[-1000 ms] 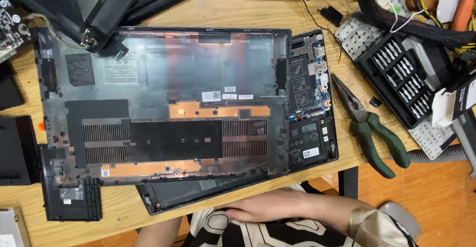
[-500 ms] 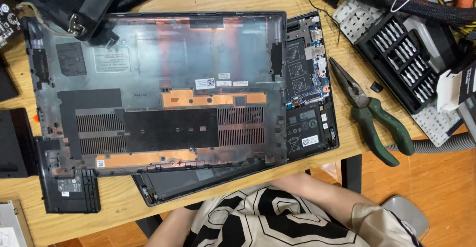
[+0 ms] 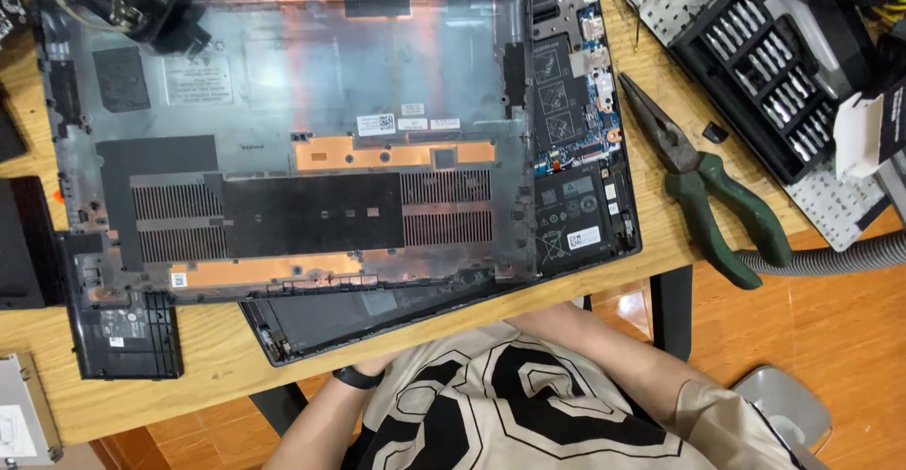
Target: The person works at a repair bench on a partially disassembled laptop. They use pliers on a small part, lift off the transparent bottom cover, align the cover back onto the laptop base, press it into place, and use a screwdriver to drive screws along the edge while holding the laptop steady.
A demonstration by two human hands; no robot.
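The wooden surface (image 3: 217,376) carries a laptop bottom cover (image 3: 283,140) lying inside-up, askew over the open laptop chassis (image 3: 580,149), so the circuit board and battery show only at the right. Green-handled pliers (image 3: 713,196) and a screwdriver bit case (image 3: 769,83) sit beside it. Both hands are tucked under the chassis edge and the patterned shirt (image 3: 528,404), so their state cannot be told

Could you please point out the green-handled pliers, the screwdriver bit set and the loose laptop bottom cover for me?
green-handled pliers (image 3: 703,201): head view, on the pivot end of the green handles.
screwdriver bit set (image 3: 769,78): head view, on the rows of bits in the black tray.
laptop bottom cover (image 3: 283,121): head view, on its bare inner face.
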